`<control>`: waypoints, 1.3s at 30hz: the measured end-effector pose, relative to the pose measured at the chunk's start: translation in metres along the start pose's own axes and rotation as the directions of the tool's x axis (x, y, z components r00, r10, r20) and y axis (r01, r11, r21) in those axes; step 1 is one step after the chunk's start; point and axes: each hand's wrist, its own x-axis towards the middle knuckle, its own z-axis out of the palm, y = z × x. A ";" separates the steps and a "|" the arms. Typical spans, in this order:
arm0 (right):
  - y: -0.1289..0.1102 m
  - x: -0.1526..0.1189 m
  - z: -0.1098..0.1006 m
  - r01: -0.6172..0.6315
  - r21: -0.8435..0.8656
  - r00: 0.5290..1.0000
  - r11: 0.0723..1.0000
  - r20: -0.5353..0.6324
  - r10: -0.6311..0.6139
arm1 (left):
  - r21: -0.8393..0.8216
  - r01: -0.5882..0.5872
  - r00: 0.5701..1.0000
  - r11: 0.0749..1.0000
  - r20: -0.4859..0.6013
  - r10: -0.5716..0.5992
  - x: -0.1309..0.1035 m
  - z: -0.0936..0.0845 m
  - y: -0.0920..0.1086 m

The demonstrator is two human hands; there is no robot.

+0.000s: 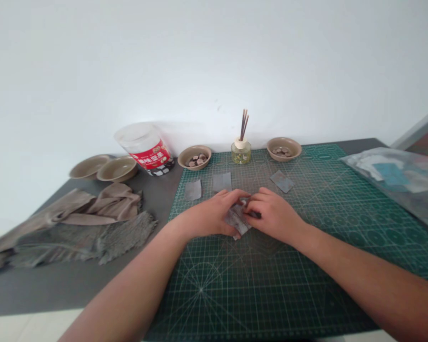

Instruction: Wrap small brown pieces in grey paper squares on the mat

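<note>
Both my hands are together over the green cutting mat (235,294), on a small clear plastic bag (237,219). My left hand (214,212) curves around the bag's left side, thumb at the near edge and fingers at the far edge. At its right side, the bent fingers of my right hand (271,212) pinch the edge. Whether anything is inside the bag is hard to make out. Three more flat greyish pouches lie beyond my hands: one at the left (193,190), one in the middle (222,181) and one at the right (281,181).
Along the wall stand a bowl of brown round pieces (195,159), a reed diffuser (241,153) and another bowl of such pieces (284,151). To the left are a red-labelled plastic jar (150,154), two bowls (117,169) and crumpled cloths (117,204). A large clear bag (388,173) lies right.
</note>
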 end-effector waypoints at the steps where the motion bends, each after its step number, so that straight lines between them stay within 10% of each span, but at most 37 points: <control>1: 0.000 0.000 0.000 -0.010 -0.005 1.000 1.000 -0.006 0.010 | -0.003 0.002 1.000 1.000 0.000 -0.002 0.000 0.000 0.000; 30: 0.002 -0.001 0.000 0.067 0.061 0.996 0.996 0.055 -0.071 | -0.005 -0.035 0.999 0.999 -0.007 0.035 -0.001 0.000 -0.002; 39: -0.001 -0.001 -0.003 -0.252 0.304 0.950 0.919 -0.103 0.295 | 0.058 -0.188 0.967 0.980 -0.166 0.195 0.001 -0.005 0.002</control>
